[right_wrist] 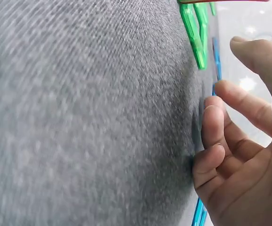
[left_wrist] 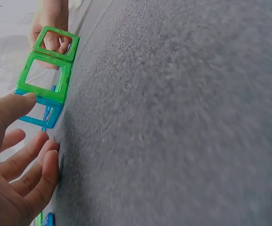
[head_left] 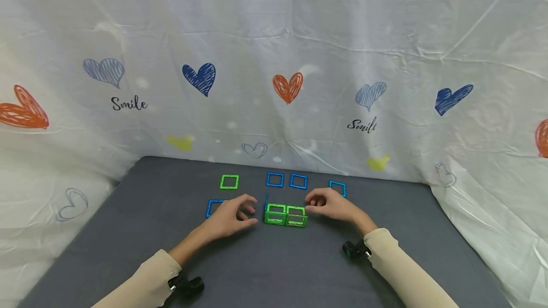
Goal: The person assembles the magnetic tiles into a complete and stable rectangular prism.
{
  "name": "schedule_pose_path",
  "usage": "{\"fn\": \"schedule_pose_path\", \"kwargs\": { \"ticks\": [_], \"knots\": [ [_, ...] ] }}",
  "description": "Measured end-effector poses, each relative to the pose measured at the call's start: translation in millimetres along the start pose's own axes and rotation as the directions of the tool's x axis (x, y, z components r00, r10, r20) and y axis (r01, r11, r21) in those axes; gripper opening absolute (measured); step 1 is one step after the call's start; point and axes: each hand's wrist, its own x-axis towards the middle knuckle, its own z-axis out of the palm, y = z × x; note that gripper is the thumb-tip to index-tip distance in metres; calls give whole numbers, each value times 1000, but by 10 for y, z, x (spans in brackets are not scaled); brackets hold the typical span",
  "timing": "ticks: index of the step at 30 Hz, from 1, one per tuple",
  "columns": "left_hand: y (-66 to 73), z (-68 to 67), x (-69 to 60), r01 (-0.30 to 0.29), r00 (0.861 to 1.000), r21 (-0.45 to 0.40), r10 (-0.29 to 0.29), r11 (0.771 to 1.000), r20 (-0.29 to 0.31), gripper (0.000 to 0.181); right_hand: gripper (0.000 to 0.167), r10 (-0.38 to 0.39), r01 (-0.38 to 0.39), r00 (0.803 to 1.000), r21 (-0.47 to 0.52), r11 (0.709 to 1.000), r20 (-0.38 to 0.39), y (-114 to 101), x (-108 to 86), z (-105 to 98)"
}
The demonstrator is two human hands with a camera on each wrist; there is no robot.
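Green magnetic tiles (head_left: 286,215), square open frames, stand joined side by side in the middle of the table. A blue tile (left_wrist: 56,115) is attached at their left end. My left hand (head_left: 233,215) hovers just left of this group, its fingers loosely bent and holding nothing. In the left wrist view its thumb is close to the blue tile; whether they touch I cannot tell. My right hand (head_left: 331,203) is at the group's right end with loosely curled fingers and nothing in them. In the right wrist view, its thumb is apart from the green tiles (right_wrist: 192,35).
Behind the group lie two loose blue tiles (head_left: 275,173) and a green tile (head_left: 229,175). Another blue tile (head_left: 337,182) is partly behind my right hand, and one more blue tile (head_left: 208,208) is partly covered by my left. A white curtain (head_left: 239,37) borders the grey table (head_left: 278,265).
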Motion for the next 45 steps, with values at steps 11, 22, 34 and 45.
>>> {"fn": "schedule_pose_path", "kwargs": {
  "ticks": [11, 22, 34, 45],
  "knots": [
    [-27, 84, 140, -11, 1000, -54, 10, 998, -19, 39, 20, -46, 53, 995, -84, 995, 84, -5, 25, 46],
    [-22, 62, 195, -14, 1000, -80, 16, 997, 20, 35, 23, -8, 16, 994, -79, 997, 111, -110, -149, 74],
    [-25, 90, 276, -11, 999, -116, 16, 993, 40, 35, 20, -11, 20, 990, -66, 998, 140, -180, -286, 106],
    [-46, 73, 445, 5, 1000, -146, -5, 989, 0, 29, 22, -36, 35, 984, 10, 999, 173, -225, -387, 190]
  ]
}}
